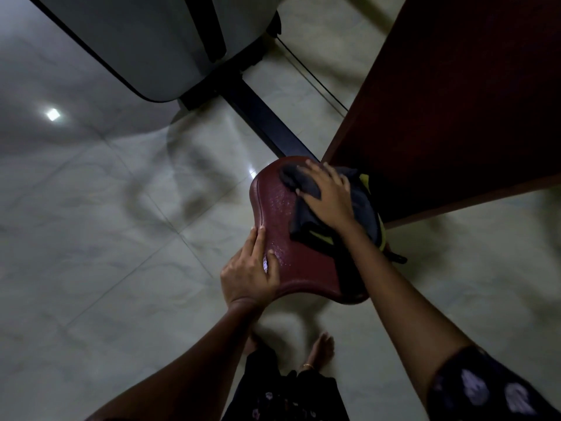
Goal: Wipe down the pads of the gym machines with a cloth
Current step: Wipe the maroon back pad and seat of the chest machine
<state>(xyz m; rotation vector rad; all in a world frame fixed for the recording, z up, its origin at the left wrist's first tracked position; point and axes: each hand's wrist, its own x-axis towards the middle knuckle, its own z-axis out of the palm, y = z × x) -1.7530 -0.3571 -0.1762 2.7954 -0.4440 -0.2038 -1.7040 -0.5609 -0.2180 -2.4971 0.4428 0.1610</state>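
Head view — right hand (329, 197) flat on cloth (303, 217), left hand (250, 268) seemingly gripping seat pad (285, 214).

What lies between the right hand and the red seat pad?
In the head view, a dark cloth lies between them: the right hand presses flat on it, and the cloth rests on the red seat pad.

Looking down at a dark red seat pad (291, 238) above a pale tiled floor (121, 238). The right hand (329, 196) lies flat, fingers spread, pressing a dark cloth (303, 220) with yellow trim onto the pad's far end. The left hand (250, 268) grips the pad's near left edge, thumb on top. Beyond the hands stand a grey machine housing (158, 41) and a dark wooden panel (455, 101); bare feet (323, 344) show below them.
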